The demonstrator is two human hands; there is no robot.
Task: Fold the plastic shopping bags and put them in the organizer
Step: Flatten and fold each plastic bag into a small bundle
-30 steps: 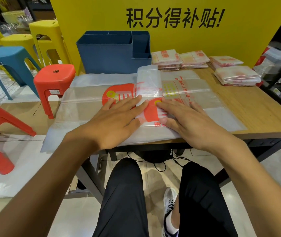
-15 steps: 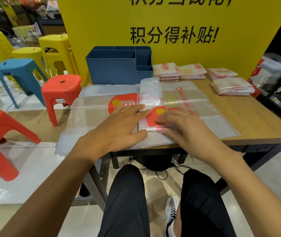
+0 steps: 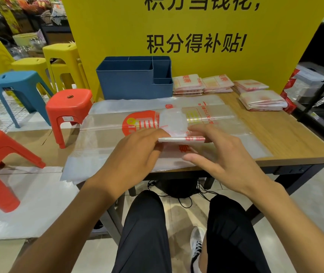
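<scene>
Head view of a folding step at a wooden table (image 3: pixel 287 134). The left hand (image 3: pixel 135 154) and the right hand (image 3: pixel 222 152) each pinch one end of a narrow folded plastic shopping bag (image 3: pixel 179 133), holding its near edge just off the surface; the far, translucent portion curves upward and away between the two hands. The left fingers are curled round the left end; the right thumb and forefinger close on the right end, while the remaining right fingers stay loosely extended below it. The strip lies above a stack of flat, unfolded bags (image 3: pixel 117 146) that covers the near half of the table and overhangs its left edge.

The step in hand appears to be turning the strip over on itself to shorten it. To do this well, both ends should travel together so the fold line stays square to the long edges; the film is thin and slippery, so a light, even pinch is preferable to a pull, which would probably stretch or skew it. Trapped air should be pressed out flat before the next turn, or the packet is likely to spring open.

The blue organizer (image 3: pixel 133 85) stands at the back of the table against a yellow sign (image 3: pixel 196 36); no bags are visible above its rims. Folded bag packets (image 3: pixel 263 99) lie in several small piles to its right, not yet placed inside. Plastic stools (image 3: pixel 68 107) stand on the floor to the left.
</scene>
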